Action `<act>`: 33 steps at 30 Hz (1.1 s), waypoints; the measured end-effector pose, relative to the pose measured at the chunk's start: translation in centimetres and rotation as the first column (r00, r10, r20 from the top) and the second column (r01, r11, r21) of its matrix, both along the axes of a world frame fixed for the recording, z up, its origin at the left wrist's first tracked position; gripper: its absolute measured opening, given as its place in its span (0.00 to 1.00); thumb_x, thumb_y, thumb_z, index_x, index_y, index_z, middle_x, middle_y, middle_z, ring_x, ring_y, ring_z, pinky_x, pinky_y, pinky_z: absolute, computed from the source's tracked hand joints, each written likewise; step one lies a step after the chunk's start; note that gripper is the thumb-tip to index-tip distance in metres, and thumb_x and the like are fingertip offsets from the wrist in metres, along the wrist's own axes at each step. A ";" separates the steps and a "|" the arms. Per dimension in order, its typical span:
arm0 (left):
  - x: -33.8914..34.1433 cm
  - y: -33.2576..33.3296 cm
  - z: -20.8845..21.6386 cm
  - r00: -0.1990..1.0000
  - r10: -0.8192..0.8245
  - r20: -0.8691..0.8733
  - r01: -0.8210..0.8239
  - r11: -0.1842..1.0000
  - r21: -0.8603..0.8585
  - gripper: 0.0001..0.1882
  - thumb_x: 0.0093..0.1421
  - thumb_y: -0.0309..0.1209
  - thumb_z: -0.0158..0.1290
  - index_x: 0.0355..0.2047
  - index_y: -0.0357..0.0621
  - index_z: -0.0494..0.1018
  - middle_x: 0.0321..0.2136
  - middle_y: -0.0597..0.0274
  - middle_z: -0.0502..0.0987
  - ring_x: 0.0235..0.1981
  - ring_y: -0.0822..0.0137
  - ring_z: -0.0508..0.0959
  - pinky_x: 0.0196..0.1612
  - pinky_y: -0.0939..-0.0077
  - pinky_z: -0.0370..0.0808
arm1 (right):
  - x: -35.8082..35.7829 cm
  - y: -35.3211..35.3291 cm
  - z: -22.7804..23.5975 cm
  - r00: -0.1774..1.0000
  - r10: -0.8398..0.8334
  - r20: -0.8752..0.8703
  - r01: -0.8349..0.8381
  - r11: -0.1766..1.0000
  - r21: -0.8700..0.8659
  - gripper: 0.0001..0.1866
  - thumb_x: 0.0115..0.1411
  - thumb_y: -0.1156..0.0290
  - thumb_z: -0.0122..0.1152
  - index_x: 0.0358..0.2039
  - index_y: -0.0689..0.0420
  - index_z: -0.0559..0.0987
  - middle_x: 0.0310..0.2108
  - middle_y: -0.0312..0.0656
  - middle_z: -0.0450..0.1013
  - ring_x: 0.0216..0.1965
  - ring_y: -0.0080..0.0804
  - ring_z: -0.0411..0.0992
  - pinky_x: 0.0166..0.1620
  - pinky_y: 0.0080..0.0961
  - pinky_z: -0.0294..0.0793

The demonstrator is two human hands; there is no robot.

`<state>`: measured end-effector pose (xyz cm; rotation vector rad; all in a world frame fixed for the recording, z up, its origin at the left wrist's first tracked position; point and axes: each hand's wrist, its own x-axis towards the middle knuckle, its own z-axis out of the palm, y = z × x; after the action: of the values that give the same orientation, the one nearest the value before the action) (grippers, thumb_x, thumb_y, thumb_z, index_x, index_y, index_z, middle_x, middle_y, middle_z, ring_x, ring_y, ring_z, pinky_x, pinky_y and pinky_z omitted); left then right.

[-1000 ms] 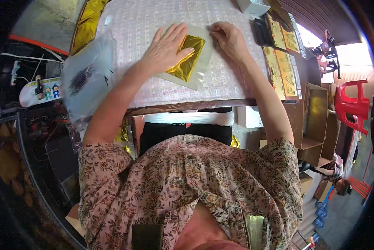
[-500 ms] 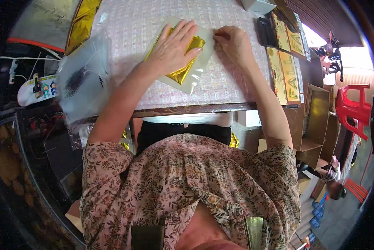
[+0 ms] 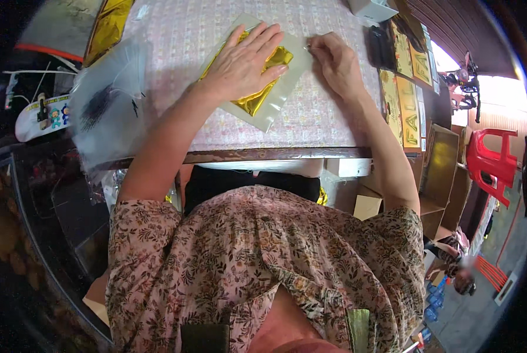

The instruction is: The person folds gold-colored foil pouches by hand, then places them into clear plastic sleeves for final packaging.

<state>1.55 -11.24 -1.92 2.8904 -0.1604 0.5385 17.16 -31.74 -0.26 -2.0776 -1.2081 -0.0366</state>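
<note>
A folded gold foil piece (image 3: 255, 101) lies in a clear plastic bag (image 3: 265, 121) that is set at a slant on the table. My left hand (image 3: 246, 63) presses flat over the foil, fingers stretched out and thumb spread, covering much of it. At the bag's upper right edge, my right hand (image 3: 337, 63) is closed, with thumb and forefinger pinched on the clear film. Its other fingers curl in toward the palm.
A patterned cloth (image 3: 216, 138) covers the table. Left are a stack of clear bags (image 3: 113, 112) and gold foil (image 3: 106, 32). Printed packages (image 3: 407, 109), a black object (image 3: 381, 48) and a white box (image 3: 372, 9) stand right. Beyond are cardboard boxes (image 3: 439, 167), a red stool (image 3: 491, 162) and another person (image 3: 451, 250).
The view has shifted slightly. My left hand stays flat on the foil, and my right hand keeps its pinch at the bag's edge with little visible movement.
</note>
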 end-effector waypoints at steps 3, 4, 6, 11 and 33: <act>0.1 0.1 -0.1 1.000 -0.002 0.018 0.002 1.000 -0.007 0.36 0.73 0.53 0.43 0.70 0.40 0.61 0.72 0.55 0.61 0.74 0.56 0.57 0.75 0.51 0.48 | 0.5 -1.0 0.0 0.973 0.103 -0.205 -0.087 0.993 0.084 0.04 0.69 0.77 0.60 0.42 0.63 0.78 0.41 0.38 0.79 0.40 0.23 0.73 0.47 0.24 0.75; 0.0 0.1 -0.1 1.000 -0.002 0.018 0.002 1.000 -0.008 0.36 0.73 0.53 0.43 0.70 0.40 0.61 0.72 0.55 0.61 0.74 0.56 0.57 0.75 0.51 0.48 | 0.7 -1.4 -0.1 0.973 0.102 -0.205 -0.087 0.993 0.083 0.04 0.69 0.77 0.60 0.42 0.63 0.78 0.41 0.38 0.79 0.40 0.23 0.73 0.47 0.24 0.75; 0.1 0.3 -0.1 1.000 -0.014 -0.006 0.014 1.000 -0.010 0.33 0.74 0.51 0.41 0.70 0.41 0.62 0.72 0.56 0.61 0.73 0.57 0.58 0.75 0.51 0.49 | 0.6 -1.5 0.9 0.934 0.195 -0.301 -0.172 0.980 0.100 0.04 0.68 0.78 0.60 0.43 0.62 0.77 0.44 0.35 0.79 0.42 0.20 0.72 0.47 0.21 0.74; 0.0 0.6 -0.4 1.000 -0.024 0.017 0.024 1.000 0.021 0.31 0.75 0.48 0.39 0.69 0.41 0.63 0.71 0.56 0.62 0.73 0.58 0.60 0.74 0.51 0.50 | -0.1 0.6 2.2 0.971 0.214 -0.104 -0.221 0.973 -0.065 0.10 0.62 0.78 0.62 0.44 0.60 0.78 0.44 0.40 0.80 0.41 0.30 0.77 0.48 0.29 0.74; 2.2 3.5 -0.5 0.990 -0.126 -0.063 0.129 0.990 0.052 0.29 0.75 0.44 0.40 0.71 0.45 0.61 0.73 0.58 0.60 0.74 0.58 0.57 0.74 0.51 0.51 | -3.1 2.4 3.8 0.825 0.372 0.425 -0.352 0.927 -0.129 0.13 0.51 0.71 0.71 0.38 0.55 0.81 0.38 0.40 0.75 0.45 0.44 0.74 0.59 0.42 0.63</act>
<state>3.74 -7.73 -2.44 2.9202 -0.3538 0.4316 14.09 -29.37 3.56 -1.8937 -1.8860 -0.3254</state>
